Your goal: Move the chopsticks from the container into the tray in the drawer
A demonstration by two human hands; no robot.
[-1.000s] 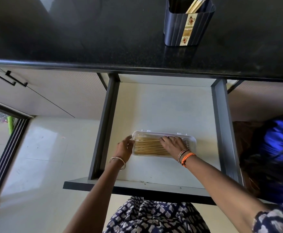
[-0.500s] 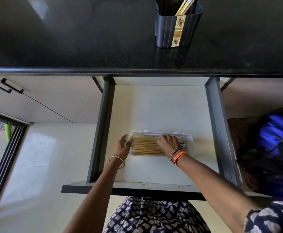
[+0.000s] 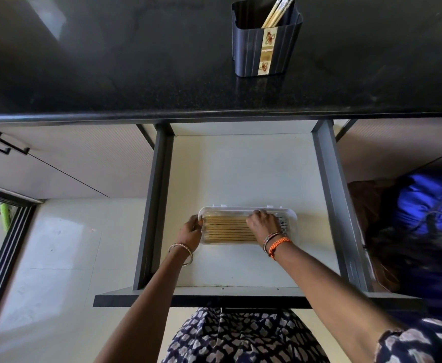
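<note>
chopsticks point(image 3: 229, 229): flat, side by side in clear tray point(image 3: 292, 226) | few upright in dark container point(image 3: 248, 48)

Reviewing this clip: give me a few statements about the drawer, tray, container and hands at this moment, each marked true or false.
1. The tray lies inside the open drawer. True.
2. The container on the counter is empty. False: a few chopsticks stand in it.
3. The right hand rests on the chopsticks in the tray. True.
4. The left hand is up at the container. False: it is at the tray's left end.
5. The chopsticks in the tray lie side by side along its length. True.
</note>
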